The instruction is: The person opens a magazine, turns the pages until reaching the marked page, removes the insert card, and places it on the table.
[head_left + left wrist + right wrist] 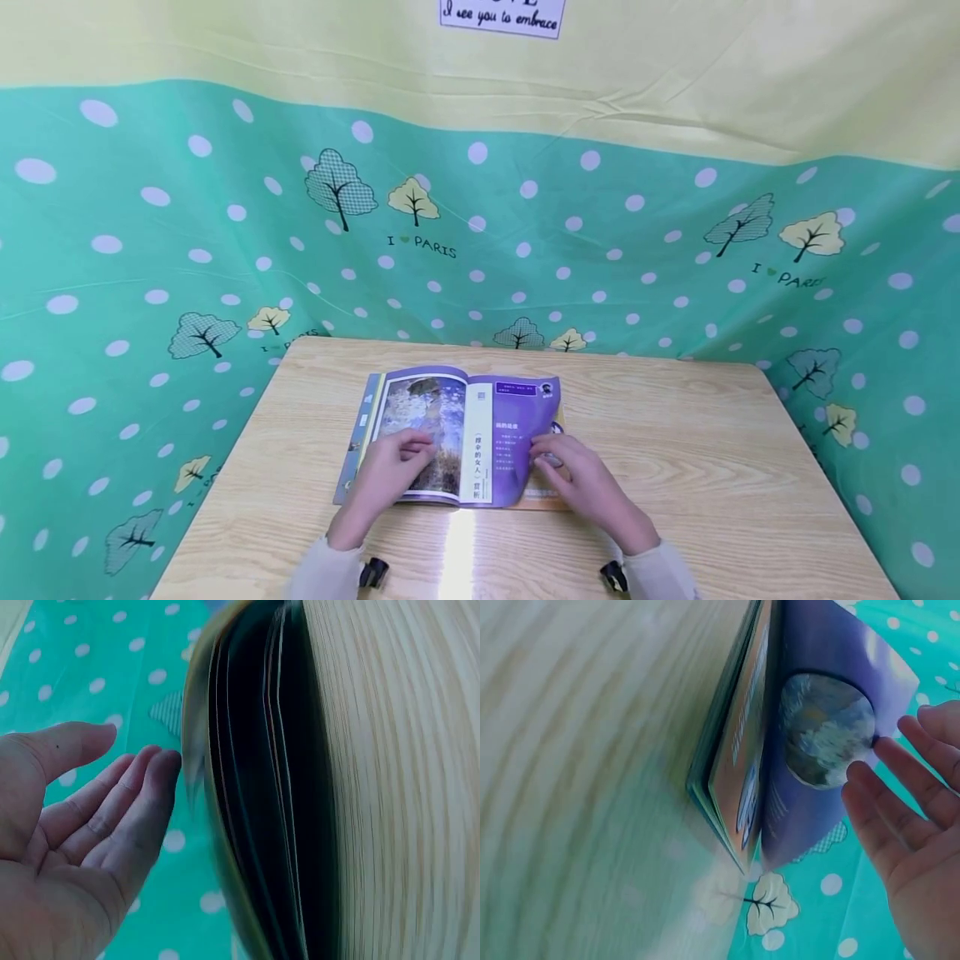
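An open magazine [480, 442] lies on the table, with a framed painting print [431, 437] on its left page and a purple right page [517, 425]. My left hand [397, 467] is over the left page's outer part; the left wrist view has its thumb apart from the loosely bent fingers [150, 802]. At the right, the purple page curls up off an orange page [543, 492] beneath. My right hand [581, 479] is at this curled edge. In the right wrist view, its extended fingertips [859, 772] meet the underside of the raised page, which carries a round picture [829, 729].
The light wood table [712, 467] extends around the magazine. A green dotted curtain [525, 233] hangs behind it and along both sides. A bright light reflection streaks the table in front of the magazine. Black straps [373, 572] show at both wrists.
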### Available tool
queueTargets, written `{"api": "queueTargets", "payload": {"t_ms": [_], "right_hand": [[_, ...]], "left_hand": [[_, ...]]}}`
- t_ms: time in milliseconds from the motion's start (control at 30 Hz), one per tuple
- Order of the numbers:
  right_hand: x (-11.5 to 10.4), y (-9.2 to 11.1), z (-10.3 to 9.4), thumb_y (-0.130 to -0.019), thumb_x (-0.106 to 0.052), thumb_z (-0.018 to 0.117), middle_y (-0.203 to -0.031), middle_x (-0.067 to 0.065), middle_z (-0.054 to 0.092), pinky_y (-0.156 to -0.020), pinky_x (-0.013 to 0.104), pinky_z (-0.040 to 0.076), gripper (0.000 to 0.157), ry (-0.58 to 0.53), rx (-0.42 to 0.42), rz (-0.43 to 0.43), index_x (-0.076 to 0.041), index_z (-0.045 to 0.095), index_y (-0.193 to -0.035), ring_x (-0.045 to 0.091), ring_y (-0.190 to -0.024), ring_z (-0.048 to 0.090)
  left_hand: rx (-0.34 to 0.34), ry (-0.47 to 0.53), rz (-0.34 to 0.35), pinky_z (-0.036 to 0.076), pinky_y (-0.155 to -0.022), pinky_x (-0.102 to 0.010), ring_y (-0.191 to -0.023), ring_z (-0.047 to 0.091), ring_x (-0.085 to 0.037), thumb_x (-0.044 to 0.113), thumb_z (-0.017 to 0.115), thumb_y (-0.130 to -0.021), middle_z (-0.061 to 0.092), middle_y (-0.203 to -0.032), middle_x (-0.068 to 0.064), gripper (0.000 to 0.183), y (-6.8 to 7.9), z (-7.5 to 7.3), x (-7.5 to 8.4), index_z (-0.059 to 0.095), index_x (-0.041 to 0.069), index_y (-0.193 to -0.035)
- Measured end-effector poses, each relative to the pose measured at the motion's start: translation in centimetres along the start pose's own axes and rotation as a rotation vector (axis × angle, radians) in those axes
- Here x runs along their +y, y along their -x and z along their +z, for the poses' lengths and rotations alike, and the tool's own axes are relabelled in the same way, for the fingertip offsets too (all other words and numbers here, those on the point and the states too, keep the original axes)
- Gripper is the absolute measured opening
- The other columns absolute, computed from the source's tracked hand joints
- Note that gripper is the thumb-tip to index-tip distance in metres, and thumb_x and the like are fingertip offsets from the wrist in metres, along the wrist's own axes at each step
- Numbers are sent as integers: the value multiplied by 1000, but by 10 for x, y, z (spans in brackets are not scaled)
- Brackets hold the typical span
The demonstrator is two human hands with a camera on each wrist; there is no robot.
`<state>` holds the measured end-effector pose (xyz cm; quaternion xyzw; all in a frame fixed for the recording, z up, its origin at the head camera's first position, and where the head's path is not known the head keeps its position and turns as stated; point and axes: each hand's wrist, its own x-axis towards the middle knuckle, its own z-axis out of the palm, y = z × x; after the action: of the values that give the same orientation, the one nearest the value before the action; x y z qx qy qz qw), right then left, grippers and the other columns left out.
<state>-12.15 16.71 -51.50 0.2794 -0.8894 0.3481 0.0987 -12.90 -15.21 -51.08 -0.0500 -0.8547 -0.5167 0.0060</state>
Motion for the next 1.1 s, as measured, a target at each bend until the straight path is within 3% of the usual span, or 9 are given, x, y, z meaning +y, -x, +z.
{"api": "queueTargets", "payload": {"t_ms": [100, 300, 533, 700, 867, 1100], "right_hand": [[-3, 0, 4, -93, -6, 70, -128, 7, 66, -103, 40, 49, 19, -16, -22, -38, -9, 71, -112, 19, -121, 59], [-10, -3, 11, -95, -6, 68, -133, 4, 63, -105, 43, 47, 24, -13, -38, -94, -11, 71, -118, 19, -125, 57], [-16, -6, 16, -97, -3, 65, -134, 5, 62, -107, 42, 45, 24, -22, -46, -141, -9, 70, -120, 25, -127, 56], [-17, -6, 16, -96, -2, 66, -133, 6, 63, -106, 41, 45, 24, -23, -34, -163, -8, 70, -118, 22, -126, 57], [-16, -6, 16, -95, -2, 66, -133, 7, 63, -106, 42, 45, 25, -20, -30, -178, -8, 70, -118, 24, -126, 57], [-13, -3, 12, -95, -7, 67, -135, 3, 61, -105, 43, 46, 29, 1, -50, -134, -11, 68, -124, 21, -126, 56]], "left_hand": [[-39, 8, 35, 59, -75, -26, -80, 71, -13, 14, 75, -91, 74, -89, 1, 19, -2, 11, 5, 74, 3, -105], [-121, 70, 91, 59, -73, -25, -81, 71, -13, 24, 73, -93, 74, -91, -1, 29, -3, 32, 15, 73, -1, -108], [-213, 177, 75, 60, -67, -26, -77, 73, -17, 25, 72, -94, 75, -90, -2, 31, -1, 47, 21, 72, -3, -107], [-226, 237, 58, 61, -65, -26, -75, 73, -24, 15, 71, -94, 75, -89, -8, 23, -1, 52, 24, 71, -4, -106], [-225, 236, 49, 61, -66, -30, -76, 73, -32, 10, 70, -93, 74, -87, -12, 17, -2, 53, 24, 72, -3, -104], [-182, 267, 12, 62, -67, -32, -76, 73, -33, 9, 71, -92, 74, -88, -13, 18, -1, 42, 18, 72, -4, -105]]}}
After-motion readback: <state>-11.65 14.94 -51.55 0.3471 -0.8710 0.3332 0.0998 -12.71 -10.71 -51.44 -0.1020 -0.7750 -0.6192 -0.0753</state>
